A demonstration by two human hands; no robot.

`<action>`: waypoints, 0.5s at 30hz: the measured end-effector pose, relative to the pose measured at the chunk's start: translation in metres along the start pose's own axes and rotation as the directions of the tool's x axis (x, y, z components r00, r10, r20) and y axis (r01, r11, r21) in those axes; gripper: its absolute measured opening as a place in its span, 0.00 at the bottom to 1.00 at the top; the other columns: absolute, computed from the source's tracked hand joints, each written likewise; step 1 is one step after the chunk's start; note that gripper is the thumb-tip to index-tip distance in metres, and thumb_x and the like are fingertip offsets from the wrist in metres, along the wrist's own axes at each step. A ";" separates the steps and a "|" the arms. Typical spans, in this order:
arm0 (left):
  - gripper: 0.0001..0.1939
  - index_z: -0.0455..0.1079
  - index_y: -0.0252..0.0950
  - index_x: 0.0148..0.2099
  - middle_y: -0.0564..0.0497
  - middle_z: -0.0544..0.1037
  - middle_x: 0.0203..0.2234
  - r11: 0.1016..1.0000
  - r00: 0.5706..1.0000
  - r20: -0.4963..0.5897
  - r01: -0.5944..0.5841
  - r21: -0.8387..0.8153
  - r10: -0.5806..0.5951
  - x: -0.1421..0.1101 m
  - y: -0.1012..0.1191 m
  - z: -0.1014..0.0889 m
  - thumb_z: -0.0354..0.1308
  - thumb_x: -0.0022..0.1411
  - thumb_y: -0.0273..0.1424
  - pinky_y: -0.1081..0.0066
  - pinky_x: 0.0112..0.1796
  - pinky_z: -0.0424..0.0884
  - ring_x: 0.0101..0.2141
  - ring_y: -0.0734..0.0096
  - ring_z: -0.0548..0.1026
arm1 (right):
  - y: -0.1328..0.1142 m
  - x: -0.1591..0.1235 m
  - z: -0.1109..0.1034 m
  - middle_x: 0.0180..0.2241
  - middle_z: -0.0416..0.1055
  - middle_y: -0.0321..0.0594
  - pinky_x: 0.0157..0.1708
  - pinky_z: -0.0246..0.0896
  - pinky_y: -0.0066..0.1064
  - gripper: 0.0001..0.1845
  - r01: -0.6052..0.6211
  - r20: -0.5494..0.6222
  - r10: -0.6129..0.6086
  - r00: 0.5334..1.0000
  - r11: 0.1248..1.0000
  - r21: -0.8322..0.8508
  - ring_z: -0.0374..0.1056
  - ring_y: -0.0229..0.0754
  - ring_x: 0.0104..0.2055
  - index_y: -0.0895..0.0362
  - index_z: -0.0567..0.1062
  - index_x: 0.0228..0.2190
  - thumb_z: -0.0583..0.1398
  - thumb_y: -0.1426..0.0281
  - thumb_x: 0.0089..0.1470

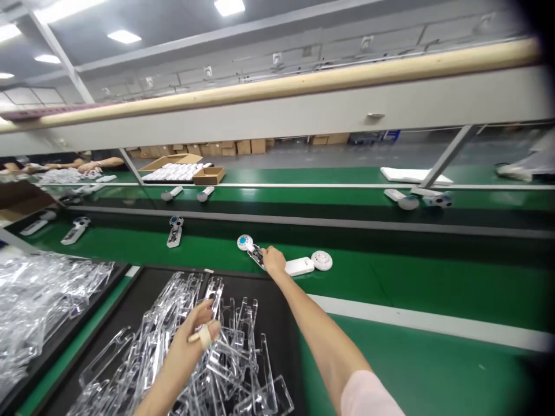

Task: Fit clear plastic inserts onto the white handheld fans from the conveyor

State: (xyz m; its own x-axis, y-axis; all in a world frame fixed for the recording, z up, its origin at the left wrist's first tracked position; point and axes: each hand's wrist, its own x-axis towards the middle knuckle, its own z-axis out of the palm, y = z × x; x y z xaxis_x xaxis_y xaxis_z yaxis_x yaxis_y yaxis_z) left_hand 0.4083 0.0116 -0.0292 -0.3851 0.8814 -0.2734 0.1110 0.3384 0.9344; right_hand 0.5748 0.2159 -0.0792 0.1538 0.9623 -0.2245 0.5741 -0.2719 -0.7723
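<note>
My right hand reaches onto the green conveyor belt, its fingers closed on the handle of a white round-headed device. That handle lies open, with dark inner parts showing, and the round head has a blue centre. Just right of the hand lies a second white device with a smooth handle; part of it is hidden behind my wrist. My left hand hovers over a heap of clear plastic frames, thumb and fingers apart. Pale tape wraps one of its digits. Whether it touches a frame is unclear.
The frames lie in a black tray; another heap of clear plastic is at left. More white devices lie along the belt. Beyond a divider stand a cardboard box and co-workers' hands. A beam crosses overhead.
</note>
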 end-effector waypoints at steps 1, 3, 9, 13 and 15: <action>0.32 0.69 0.38 0.49 0.40 0.74 0.42 1.000 1.000 -0.010 -0.020 0.021 0.020 -0.001 -0.006 -0.002 0.64 0.42 0.46 0.57 0.42 0.68 0.46 0.48 0.70 | 0.001 -0.007 -0.001 0.49 0.65 0.43 0.48 0.59 0.46 0.16 0.035 -0.016 -0.036 0.999 0.999 -0.039 0.63 0.45 0.49 0.58 0.68 0.45 0.56 0.63 0.58; 0.31 0.68 0.39 0.49 0.40 0.73 0.43 0.998 0.998 -0.031 -0.048 0.033 0.049 0.001 -0.014 -0.001 0.64 0.43 0.46 0.58 0.43 0.67 0.47 0.50 0.70 | 0.007 -0.033 -0.003 0.48 0.66 0.45 0.49 0.57 0.45 0.16 0.094 -0.017 -0.097 0.995 0.989 -0.110 0.63 0.46 0.50 0.58 0.67 0.45 0.53 0.62 0.59; 0.27 0.68 0.37 0.48 0.43 0.74 0.41 0.989 0.988 0.034 -0.148 0.024 0.147 0.032 -0.001 0.027 0.63 0.45 0.43 0.63 0.44 0.67 0.44 0.56 0.72 | 0.035 -0.138 0.019 0.39 0.74 0.54 0.40 0.62 0.42 0.33 0.095 0.123 -0.065 0.990 0.962 -0.256 0.70 0.56 0.43 0.64 0.64 0.50 0.65 0.66 0.43; 0.26 0.65 0.36 0.51 0.42 0.73 0.41 0.922 0.922 0.206 -0.359 0.146 0.327 0.062 0.028 0.077 0.59 0.51 0.40 0.62 0.44 0.65 0.43 0.57 0.71 | 0.052 -0.164 0.050 0.41 0.74 0.52 0.41 0.64 0.39 0.33 0.087 0.103 -0.073 0.992 0.987 -0.133 0.71 0.51 0.43 0.67 0.57 0.56 0.57 0.79 0.47; 0.27 0.62 0.36 0.55 0.42 0.71 0.44 0.855 0.872 0.320 -0.455 0.250 0.370 0.076 0.040 0.109 0.56 0.53 0.38 0.62 0.46 0.63 0.45 0.56 0.70 | 0.062 -0.165 0.055 0.35 0.75 0.47 0.39 0.66 0.37 0.31 0.082 0.024 -0.083 0.996 0.996 0.044 0.72 0.48 0.38 0.66 0.58 0.56 0.52 0.81 0.48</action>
State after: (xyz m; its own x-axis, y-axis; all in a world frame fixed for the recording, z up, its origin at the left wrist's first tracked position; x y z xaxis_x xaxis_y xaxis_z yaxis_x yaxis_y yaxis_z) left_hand 0.4835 0.1282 -0.0379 -0.0019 0.9994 0.0345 0.4993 -0.0290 0.8659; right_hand 0.5405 0.0397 -0.1229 0.0868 0.9809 -0.1739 0.5486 -0.1927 -0.8135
